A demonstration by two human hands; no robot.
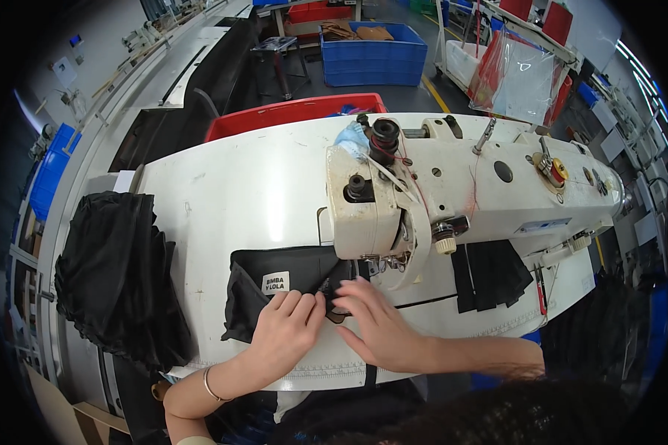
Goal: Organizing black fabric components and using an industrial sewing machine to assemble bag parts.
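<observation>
A black fabric piece (249, 268) with a white label (276, 282) lies on the white sewing table, its far right corner beside the needle area of a white sewing machine (453, 178). My left hand (289, 326) is closed, its fingertips pinching the near right part of this fabric. Just to the right, my right hand (382, 326) bends over the fabric's right edge. Its fingers are apart and the thumb stands off from them; some fingertips are over the dark cloth. A narrow black strip (427, 300) runs rightward from beside my right hand.
A tall pile of black fabric pieces (115, 274) sits at the table's left edge. More black pieces (490, 274) lie under the machine's arm, near red-handled snips (540, 289). Behind the table stand a red bin (297, 111) and a blue crate (375, 63).
</observation>
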